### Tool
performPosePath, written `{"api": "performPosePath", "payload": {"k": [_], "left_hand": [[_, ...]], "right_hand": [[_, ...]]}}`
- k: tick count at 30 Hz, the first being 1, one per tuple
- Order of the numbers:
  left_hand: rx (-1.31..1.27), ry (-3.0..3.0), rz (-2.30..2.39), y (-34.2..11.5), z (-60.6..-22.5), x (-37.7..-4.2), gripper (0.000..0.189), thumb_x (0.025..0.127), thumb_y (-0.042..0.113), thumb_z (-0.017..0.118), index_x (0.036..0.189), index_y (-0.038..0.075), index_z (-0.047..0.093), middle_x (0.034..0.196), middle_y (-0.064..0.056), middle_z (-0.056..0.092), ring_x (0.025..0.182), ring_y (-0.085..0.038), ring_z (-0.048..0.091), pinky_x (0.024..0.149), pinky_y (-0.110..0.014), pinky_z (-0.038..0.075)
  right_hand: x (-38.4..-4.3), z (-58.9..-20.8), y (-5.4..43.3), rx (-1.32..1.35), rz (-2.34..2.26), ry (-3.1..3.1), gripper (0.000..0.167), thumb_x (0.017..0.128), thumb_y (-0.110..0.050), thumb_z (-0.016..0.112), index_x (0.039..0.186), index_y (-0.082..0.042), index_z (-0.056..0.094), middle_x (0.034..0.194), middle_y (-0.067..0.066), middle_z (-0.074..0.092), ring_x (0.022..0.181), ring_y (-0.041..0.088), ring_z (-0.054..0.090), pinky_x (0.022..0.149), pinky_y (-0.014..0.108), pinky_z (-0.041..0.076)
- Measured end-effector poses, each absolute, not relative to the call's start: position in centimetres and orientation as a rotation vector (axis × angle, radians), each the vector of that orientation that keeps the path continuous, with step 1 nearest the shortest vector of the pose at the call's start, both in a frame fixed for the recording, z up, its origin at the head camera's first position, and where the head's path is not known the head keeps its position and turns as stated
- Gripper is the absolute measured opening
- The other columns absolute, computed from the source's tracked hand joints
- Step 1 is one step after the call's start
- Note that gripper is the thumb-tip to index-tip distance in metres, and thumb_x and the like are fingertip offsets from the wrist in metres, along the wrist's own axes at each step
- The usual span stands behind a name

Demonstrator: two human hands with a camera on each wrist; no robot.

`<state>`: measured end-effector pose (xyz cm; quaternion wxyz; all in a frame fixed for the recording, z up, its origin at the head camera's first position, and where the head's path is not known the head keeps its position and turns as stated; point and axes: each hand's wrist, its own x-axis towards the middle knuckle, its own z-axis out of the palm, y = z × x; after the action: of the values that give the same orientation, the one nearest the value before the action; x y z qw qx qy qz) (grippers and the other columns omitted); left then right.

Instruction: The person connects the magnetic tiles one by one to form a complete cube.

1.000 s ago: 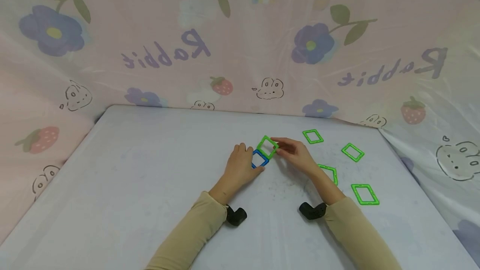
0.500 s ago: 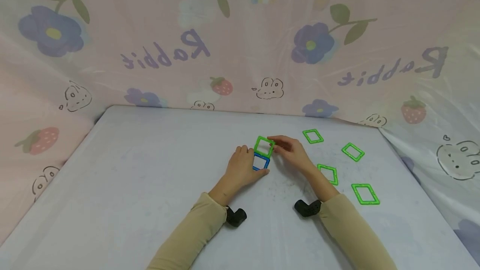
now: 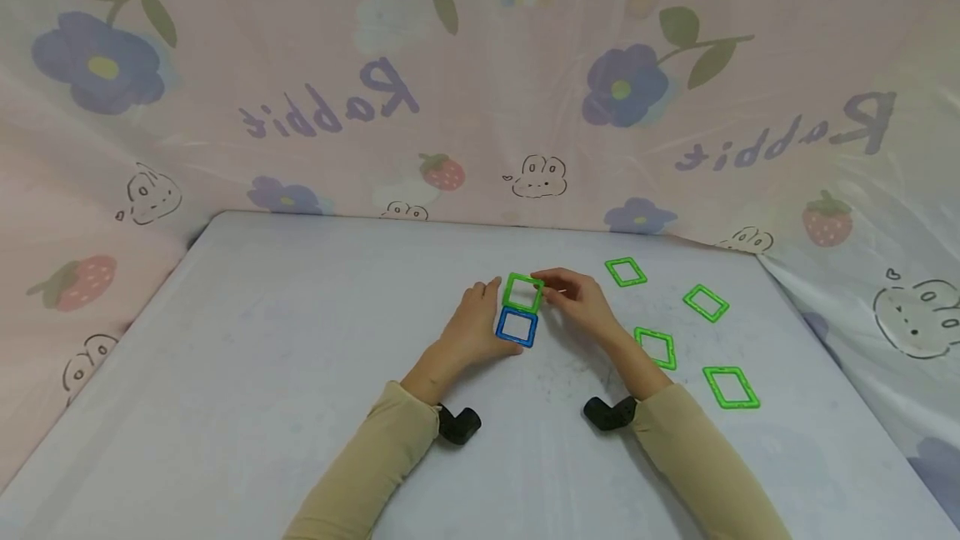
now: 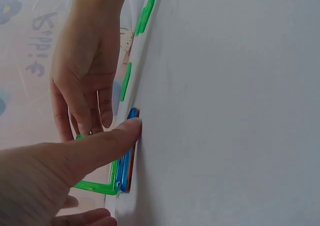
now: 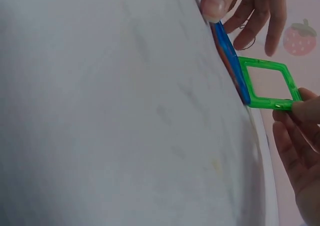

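Observation:
A blue square magnetic tile [image 3: 535, 330] lies flat in the middle of the table, with a reddish layer under it in the wrist views. Against its far edge stands a green square magnetic tile [image 3: 527, 277], raised off the table. My right hand [image 3: 581, 297] pinches the green tile's right side between thumb and fingertips, plain in the right wrist view on the green tile [image 5: 270, 104]. To the left of both tiles is my left hand [image 3: 468, 327]. Its thumb touches the near end of the blue tile [image 4: 125, 173], while the fingers extend loosely.
Several green diamond-shaped tiles lie on the right of the table: a far one [image 3: 637, 281], one farther right [image 3: 696, 309], one beside my right wrist [image 3: 671, 350] and a near one [image 3: 712, 386]. A printed curtain [image 3: 480, 123] hangs behind the white table [image 3: 300, 340].
Both tiles have turned to stand nearly square to me and shifted slightly left. My right hand moved left with the green tile. The left hand's fingers have drawn off the blue tile's left side.

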<state>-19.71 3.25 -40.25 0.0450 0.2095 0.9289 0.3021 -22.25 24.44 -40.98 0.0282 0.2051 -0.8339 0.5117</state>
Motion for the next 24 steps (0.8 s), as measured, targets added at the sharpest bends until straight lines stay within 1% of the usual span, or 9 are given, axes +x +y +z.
{"api": "performPosePath", "payload": {"k": [3, 8, 11, 14, 18, 20, 24], "left_hand": [[0.672, 2.800, 0.972, 3.0, -40.2, -19.9, 0.112, 0.069, 0.032, 0.087, 0.152, 0.004, 0.018, 0.133, -0.019, 0.045, 0.118, -0.029, 0.044, 0.101, -0.042, 0.042], [0.731, 2.744, 1.053, 2.7, -40.3, -20.1, 0.115, 0.070, 0.025, 0.087, 0.155, 0.013, 0.011, 0.137, -0.018, 0.043, 0.120, -0.028, 0.045, 0.102, -0.044, 0.041], [0.754, 2.713, 1.096, 2.5, -40.4, -20.2, 0.113, 0.071, 0.022, 0.086, 0.156, 0.017, 0.011, 0.139, -0.018, 0.041, 0.121, -0.028, 0.046, 0.103, -0.045, 0.041], [0.769, 2.685, 1.131, 2.4, -40.7, -20.3, 0.111, 0.072, 0.020, 0.085, 0.156, 0.019, 0.012, 0.137, -0.017, 0.042, 0.119, -0.027, 0.047, 0.103, -0.044, 0.041], [0.775, 2.657, 1.169, 2.3, -40.8, -20.5, 0.108, 0.073, 0.018, 0.085, 0.155, 0.020, 0.015, 0.133, -0.016, 0.045, 0.116, -0.026, 0.049, 0.104, -0.044, 0.040], [0.769, 2.651, 1.180, 2.2, -40.9, -20.5, 0.106, 0.073, 0.018, 0.085, 0.155, 0.021, 0.017, 0.131, -0.016, 0.046, 0.116, -0.027, 0.050, 0.103, -0.045, 0.040], [0.763, 2.636, 1.199, 2.2, -41.0, -20.6, 0.103, 0.074, 0.018, 0.084, 0.154, 0.019, 0.019, 0.128, -0.016, 0.048, 0.117, -0.029, 0.051, 0.102, -0.046, 0.041]], "right_hand": [[-22.3, -40.9, 24.3, 0.636, 1.576, -2.562, 0.027, 0.093, -0.001, 0.058, 0.120, 0.006, 0.062, 0.121, 0.024, 0.062, 0.105, 0.037, 0.061, 0.079, 0.017, 0.051], [-22.3, -40.6, 23.9, 0.612, 1.559, -2.581, 0.026, 0.094, 0.000, 0.058, 0.119, 0.006, 0.062, 0.121, 0.023, 0.063, 0.106, 0.037, 0.061, 0.078, 0.016, 0.050], [-21.8, -39.7, 23.3, 0.615, 1.546, -2.594, 0.026, 0.093, 0.004, 0.056, 0.118, 0.010, 0.061, 0.120, 0.027, 0.062, 0.106, 0.040, 0.060, 0.078, 0.018, 0.051], [-21.1, -38.5, 22.9, 0.610, 1.551, -2.602, 0.026, 0.093, 0.006, 0.055, 0.117, 0.013, 0.060, 0.119, 0.030, 0.061, 0.106, 0.043, 0.060, 0.079, 0.021, 0.052], [-20.6, -37.7, 22.5, 0.582, 1.544, -2.619, 0.026, 0.093, 0.006, 0.055, 0.117, 0.013, 0.060, 0.118, 0.030, 0.061, 0.105, 0.043, 0.060, 0.080, 0.024, 0.053], [-20.5, -37.6, 22.5, 0.572, 1.533, -2.623, 0.026, 0.093, 0.006, 0.055, 0.117, 0.013, 0.060, 0.118, 0.030, 0.061, 0.104, 0.043, 0.060, 0.079, 0.025, 0.053], [-20.5, -37.7, 22.5, 0.561, 1.525, -2.630, 0.026, 0.093, 0.005, 0.056, 0.117, 0.012, 0.061, 0.118, 0.029, 0.062, 0.102, 0.042, 0.061, 0.078, 0.021, 0.052]]}}
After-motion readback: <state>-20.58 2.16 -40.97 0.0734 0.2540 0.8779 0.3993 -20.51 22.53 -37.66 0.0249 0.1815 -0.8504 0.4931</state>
